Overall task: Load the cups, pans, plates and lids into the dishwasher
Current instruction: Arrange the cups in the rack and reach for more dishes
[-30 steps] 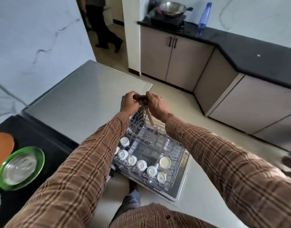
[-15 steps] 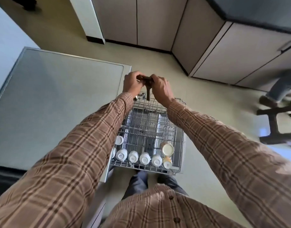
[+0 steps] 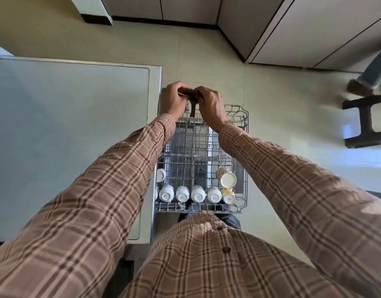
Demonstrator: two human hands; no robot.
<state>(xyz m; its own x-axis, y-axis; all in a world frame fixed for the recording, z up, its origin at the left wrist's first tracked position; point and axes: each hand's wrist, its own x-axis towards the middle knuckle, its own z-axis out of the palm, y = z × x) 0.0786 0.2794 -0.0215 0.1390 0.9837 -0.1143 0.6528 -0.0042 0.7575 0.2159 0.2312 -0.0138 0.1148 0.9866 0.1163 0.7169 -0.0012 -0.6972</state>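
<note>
Both my hands hold one dark brown handled item (image 3: 191,96) above the far end of the pulled-out wire dishwasher rack (image 3: 242,160). My left hand (image 3: 172,100) grips its left side and my right hand (image 3: 210,106) grips its right side. Its handle hangs down between them, and my fingers hide most of it. Several white cups (image 3: 189,193) stand upside down in a row along the rack's near edge. A floral cup (image 3: 226,177) lies on its side at the near right. The middle of the rack holds nothing.
A grey flat top (image 3: 67,125) borders the rack on the left. A dark stool (image 3: 365,123) stands on the tiled floor at the right, with another person's leg (image 3: 376,69) beyond it. Beige cabinet doors (image 3: 303,26) line the far side.
My view has tilted down from the counter and room onto the rack. Both hands have kept their grip on the dark item above the rack's far end.
</note>
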